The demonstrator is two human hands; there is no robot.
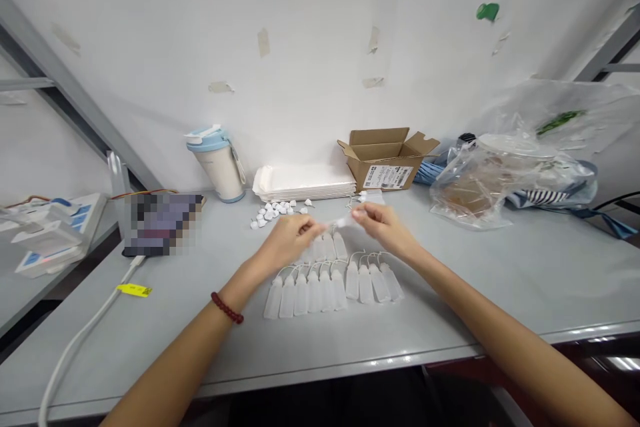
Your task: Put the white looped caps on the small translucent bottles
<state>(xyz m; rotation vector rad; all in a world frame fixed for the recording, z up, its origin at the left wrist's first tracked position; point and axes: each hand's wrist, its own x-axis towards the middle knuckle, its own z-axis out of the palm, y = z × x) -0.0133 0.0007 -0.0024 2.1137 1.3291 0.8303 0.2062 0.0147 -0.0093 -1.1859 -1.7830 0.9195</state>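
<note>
In the middle of the head view, my right hand [376, 219] pinches a small translucent plastic bottle [353, 221], held on its side above the table. My left hand [290, 239] is closed near the bottle's neck end; blur hides what its fingertips grip. Below my hands several similar bottles [313, 293] lie in rows, with thin white tubes looping from their necks. Another bottle [375, 197] lies beyond my right hand. Behind my left hand is a scattered group of small white caps [270, 211].
White flat trays [307, 181] are stacked by the wall, beside an open cardboard box [385, 163]. A tumbler [220, 163] stands to their left. A see-through plastic bag [470, 193] sits at right. A phone [163, 223] with a white cable [95, 320] lies left, near a power strip [65, 233].
</note>
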